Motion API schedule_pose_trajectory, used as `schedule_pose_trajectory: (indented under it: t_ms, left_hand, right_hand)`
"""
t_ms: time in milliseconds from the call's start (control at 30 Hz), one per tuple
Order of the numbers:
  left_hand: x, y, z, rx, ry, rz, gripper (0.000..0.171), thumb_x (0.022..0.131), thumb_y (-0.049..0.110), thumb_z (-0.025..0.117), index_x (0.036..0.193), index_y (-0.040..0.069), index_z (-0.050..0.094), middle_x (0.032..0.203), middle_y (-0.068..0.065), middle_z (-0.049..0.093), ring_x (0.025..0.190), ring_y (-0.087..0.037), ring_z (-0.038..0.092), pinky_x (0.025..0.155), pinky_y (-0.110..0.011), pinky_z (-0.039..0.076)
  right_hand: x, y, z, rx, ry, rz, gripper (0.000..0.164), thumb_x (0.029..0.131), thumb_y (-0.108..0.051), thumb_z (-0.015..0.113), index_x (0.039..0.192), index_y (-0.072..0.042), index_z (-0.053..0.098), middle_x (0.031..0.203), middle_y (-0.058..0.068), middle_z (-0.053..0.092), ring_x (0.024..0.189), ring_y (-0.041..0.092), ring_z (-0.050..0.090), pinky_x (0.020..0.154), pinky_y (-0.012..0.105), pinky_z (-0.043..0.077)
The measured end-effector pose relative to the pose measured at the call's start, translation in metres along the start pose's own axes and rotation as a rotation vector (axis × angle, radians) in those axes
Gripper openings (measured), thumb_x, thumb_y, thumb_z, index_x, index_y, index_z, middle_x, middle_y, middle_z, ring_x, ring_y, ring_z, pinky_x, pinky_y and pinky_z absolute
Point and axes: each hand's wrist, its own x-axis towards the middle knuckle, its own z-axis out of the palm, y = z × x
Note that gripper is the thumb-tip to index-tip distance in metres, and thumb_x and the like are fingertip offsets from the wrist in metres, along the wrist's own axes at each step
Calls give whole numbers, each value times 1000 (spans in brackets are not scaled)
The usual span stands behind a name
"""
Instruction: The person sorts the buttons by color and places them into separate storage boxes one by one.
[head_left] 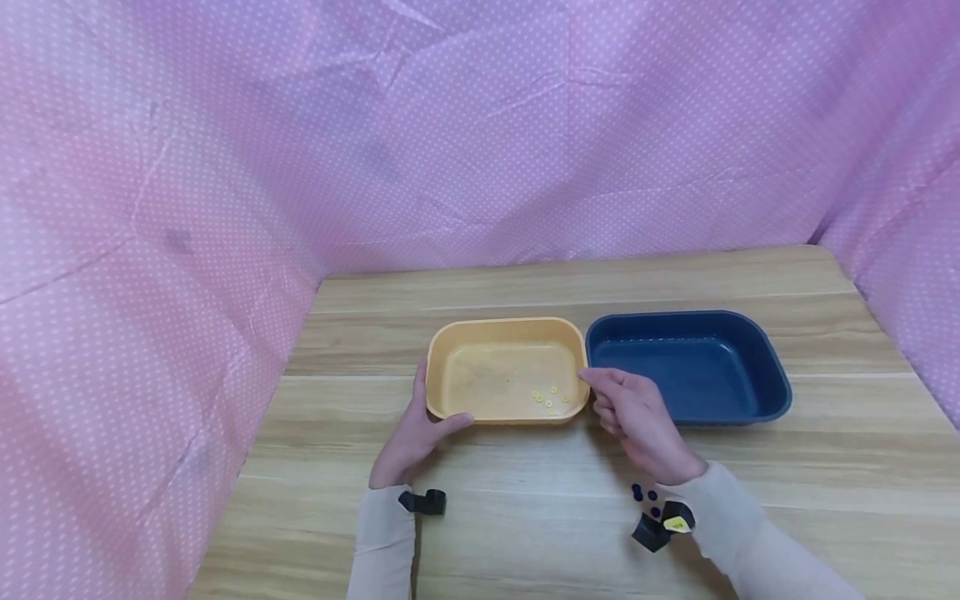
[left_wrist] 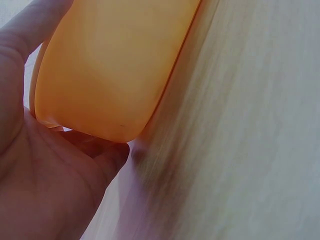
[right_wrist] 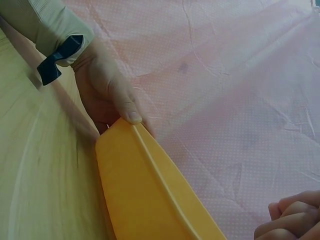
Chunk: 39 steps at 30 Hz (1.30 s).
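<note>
My left hand (head_left: 411, 437) grips the left end of a shallow orange-yellow plastic tray (head_left: 480, 331). Its thumb lies along the front rim and its fingers reach round the end wall, also seen from close by in the left wrist view. Several small yellow rings (head_left: 549, 403) lie on the tray's floor, toward its front right corner. Over the tray's right rim is my right hand (head_left: 637, 417), with thumb and forefinger together and the other fingers curled. Whether anything sits between those fingertips is hidden. The right wrist view catches only its curled fingers (right_wrist: 295, 220).
A larger dark blue tray (head_left: 772, 392) stands against the yellow tray's right side. Several small dark blue pieces (head_left: 638, 493) lie on the wooden table (head_left: 517, 517) near the right wrist. Pink dotted cloth (head_left: 480, 167) hangs behind and beside the table.
</note>
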Motion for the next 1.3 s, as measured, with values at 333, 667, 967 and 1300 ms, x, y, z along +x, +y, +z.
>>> schedule_pose_trajectory:
  t_ms: [333,667,967,1300]
  left_hand:
    - [2,4,-4,29,-7,-14,122,79,20,82,155,25,-13,162,-6,6,144,-26,20,117,-43,10]
    - [4,5,-7,-19,-30,13,121,81,14,81,155,21,-15,162,-7,6,143,-27,21,117,-43,10]
    - [7,4,-8,-52,-48,32,121,81,11,80,154,20,-16,162,-8,8,142,-29,26,116,-42,11]
    - [6,4,-7,-25,-43,43,120,81,11,79,154,21,-15,162,-9,9,142,-30,26,116,-43,12]
  right_hand:
    - [-10,-10,-17,10,38,-33,54,94,-44,61,123,1,56,62,-2,38,55,14,39,51,22,34]
    - [-37,3,-19,-909,-116,-222,15,93,-29,67,98,-15,71,61,-3,48,55,13,46,49,25,38]
    - [-49,29,-25,-1445,-190,-289,19,80,-22,77,73,-21,60,59,-12,49,52,8,42,50,27,37]
    - [-46,42,-31,-1473,-186,-286,21,79,-14,75,69,-22,58,60,-12,48,54,8,43,51,30,39]
